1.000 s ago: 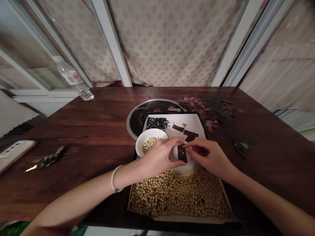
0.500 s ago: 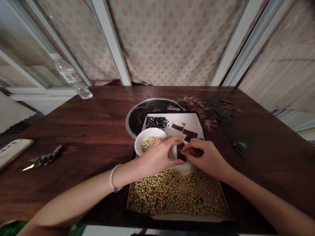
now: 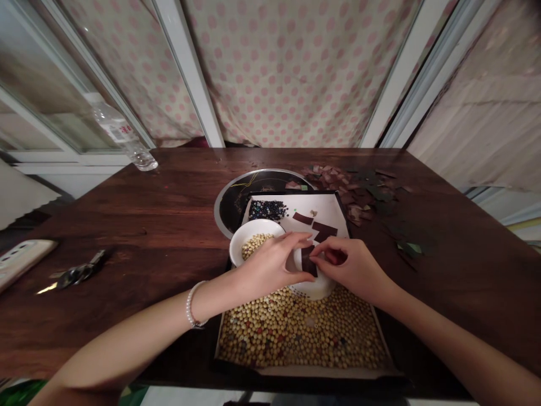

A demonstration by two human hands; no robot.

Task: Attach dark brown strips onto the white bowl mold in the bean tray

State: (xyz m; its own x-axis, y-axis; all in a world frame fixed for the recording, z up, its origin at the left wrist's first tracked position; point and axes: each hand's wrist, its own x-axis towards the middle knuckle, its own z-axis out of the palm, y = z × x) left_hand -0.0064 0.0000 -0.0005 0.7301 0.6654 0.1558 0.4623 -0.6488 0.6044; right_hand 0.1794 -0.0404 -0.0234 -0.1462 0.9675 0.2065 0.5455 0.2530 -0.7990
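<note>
A dark brown strip stands between my hands, over a white bowl. My left hand grips it at its two ends, forefinger at the top and thumb at the bottom. My right hand is closed in a pinch, its fingertips touching the strip's right side; whatever lies between them is too small to see. Behind my left hand, another white bowl contains pale round beads. Two more dark brown strips lie on the white paper beyond my fingers.
A black-edged tray is spread with many yellowish beads; dark beads are heaped at its far left. Behind it sits a round dark plate. Brown scraps litter the right. Keys, a phone and a bottle are left.
Both hands keep almost the same hold on the strip. My right fingers have shifted very slightly at its edge, and the whole view has moved a little.
</note>
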